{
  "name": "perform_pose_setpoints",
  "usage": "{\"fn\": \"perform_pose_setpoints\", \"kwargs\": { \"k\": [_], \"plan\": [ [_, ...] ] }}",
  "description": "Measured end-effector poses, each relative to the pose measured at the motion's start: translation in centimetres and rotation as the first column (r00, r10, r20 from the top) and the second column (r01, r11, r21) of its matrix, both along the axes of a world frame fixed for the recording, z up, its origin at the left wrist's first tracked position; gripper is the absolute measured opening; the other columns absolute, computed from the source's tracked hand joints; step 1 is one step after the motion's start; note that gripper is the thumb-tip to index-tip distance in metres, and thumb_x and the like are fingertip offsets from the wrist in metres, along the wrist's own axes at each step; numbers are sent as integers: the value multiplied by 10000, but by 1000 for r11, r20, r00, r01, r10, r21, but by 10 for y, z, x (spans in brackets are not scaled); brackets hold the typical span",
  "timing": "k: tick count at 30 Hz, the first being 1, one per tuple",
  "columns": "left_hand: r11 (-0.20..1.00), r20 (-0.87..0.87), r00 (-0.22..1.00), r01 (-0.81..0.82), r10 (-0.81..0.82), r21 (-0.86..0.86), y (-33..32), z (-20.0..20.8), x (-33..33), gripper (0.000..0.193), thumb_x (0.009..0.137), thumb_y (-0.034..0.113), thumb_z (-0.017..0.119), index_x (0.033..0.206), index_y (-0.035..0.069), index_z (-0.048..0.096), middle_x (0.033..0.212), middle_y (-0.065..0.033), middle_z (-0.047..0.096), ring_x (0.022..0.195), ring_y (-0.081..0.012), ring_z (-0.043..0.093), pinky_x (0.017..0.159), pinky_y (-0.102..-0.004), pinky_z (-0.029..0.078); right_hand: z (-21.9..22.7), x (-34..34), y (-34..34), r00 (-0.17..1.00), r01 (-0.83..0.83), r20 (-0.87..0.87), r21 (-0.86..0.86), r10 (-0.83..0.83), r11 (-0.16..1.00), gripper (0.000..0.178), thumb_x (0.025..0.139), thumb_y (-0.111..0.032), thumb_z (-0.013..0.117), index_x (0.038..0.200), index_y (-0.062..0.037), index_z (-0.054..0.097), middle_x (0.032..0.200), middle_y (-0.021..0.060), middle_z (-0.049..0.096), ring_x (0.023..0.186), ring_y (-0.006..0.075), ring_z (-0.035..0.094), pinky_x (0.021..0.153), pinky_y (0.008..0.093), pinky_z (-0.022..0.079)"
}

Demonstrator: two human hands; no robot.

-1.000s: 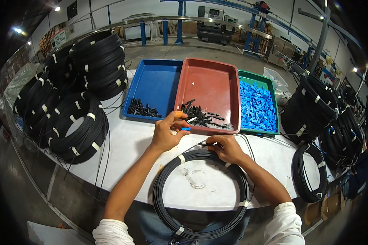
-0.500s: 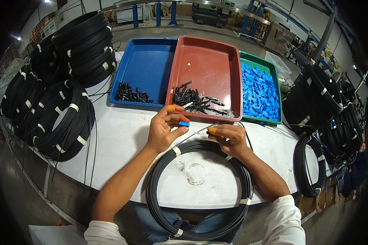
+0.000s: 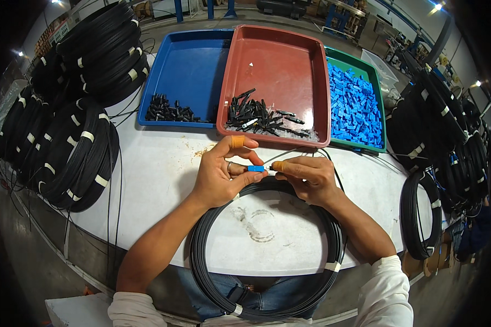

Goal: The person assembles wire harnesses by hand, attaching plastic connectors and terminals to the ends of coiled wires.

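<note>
My left hand [image 3: 211, 180] pinches a small blue plastic connector housing [image 3: 255, 169] between thumb and fingers. Closed from the other side, my right hand [image 3: 313, 179] grips the end of a black cable, whose slim white connector tip [image 3: 270, 171] meets the housing's right end. How far the tip sits inside is too small to tell. Orange tape wraps the index finger of each hand. Below both hands, a taped coil of black cable [image 3: 199, 256] lies on the white table [image 3: 147, 191] and overhangs its front edge above my lap.
Beyond my hands stand a blue tray [image 3: 193, 54] with black parts, a red tray [image 3: 281, 54] with black connector pieces and clear bits, and a green tray [image 3: 381, 103] full of blue housings. Black cable coils [image 3: 101, 60] pile up at left; more coils [image 3: 423, 125] stand at right.
Both hands have come together, so the blue housing and the connector tip, apart before, now meet. The view has tilted slightly downward, and the trays appear higher.
</note>
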State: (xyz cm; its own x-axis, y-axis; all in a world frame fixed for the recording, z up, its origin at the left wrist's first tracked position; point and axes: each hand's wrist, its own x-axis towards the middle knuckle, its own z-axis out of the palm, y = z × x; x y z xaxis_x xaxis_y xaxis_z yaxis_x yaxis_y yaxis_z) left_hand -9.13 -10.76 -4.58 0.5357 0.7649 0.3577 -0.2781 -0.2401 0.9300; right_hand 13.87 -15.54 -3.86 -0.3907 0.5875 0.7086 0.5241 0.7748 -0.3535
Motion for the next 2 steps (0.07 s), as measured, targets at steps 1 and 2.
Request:
{"fn": "perform_pose_setpoints", "kwargs": {
  "k": [1,2],
  "plan": [
    [1000,-18,1000,2,-1,27,-1,0,-1,547,797,-132,729,1265,-11,473,1077,-177,626,1018,-259,705,897,-297,610,-1,0,0,1000,-10,-4,-17,10,1000,360,737,37,778,1083,-53,739,851,117,733,701,248,721,559,308,559],
    [999,-32,999,9,-7,53,-1,0,-1,567,795,-126,737,1277,-2,467,1101,-194,630,1022,-274,706,894,-291,609,1,0,-1,1000,-14,-4,-33,14,999,379,743,32,776,1106,-66,737,869,113,736,721,254,725,573,310,565]
  ]
}}
